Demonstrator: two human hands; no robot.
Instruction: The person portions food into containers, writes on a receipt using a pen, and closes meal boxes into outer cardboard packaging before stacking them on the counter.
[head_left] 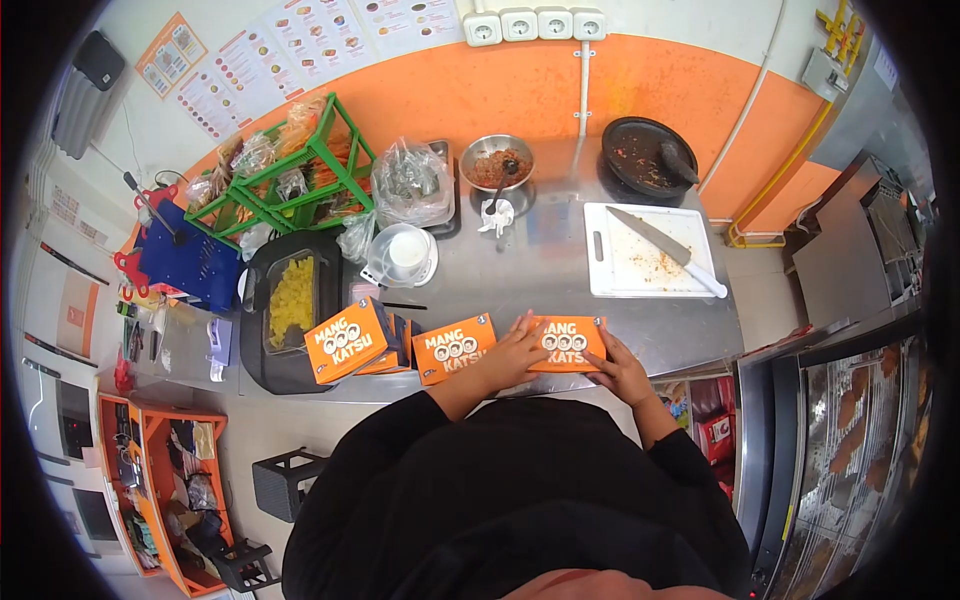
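An orange box printed "MANG KATSU" [567,350] is at the counter's front edge, between my two hands. My left hand [512,358] rests on its left end, fingers reaching over the side and partly covering the printing. At its right end, my right hand [622,372] grips the edge, with the thumb on the face and the fingers along the side. A second orange box [445,350] stands just left, partly behind my left hand. Further left, another orange box [345,345] leans at an angle on several more orange boxes [398,345].
Behind the boxes, a knife [655,238] lies on a white cutting board [615,282]. A stone mortar [615,150], a metal bowl of reddish food [490,165], a scale with a plastic tub [403,252], a yellow-filled container [292,300] and a green rack [290,210] share the steel counter [470,270].
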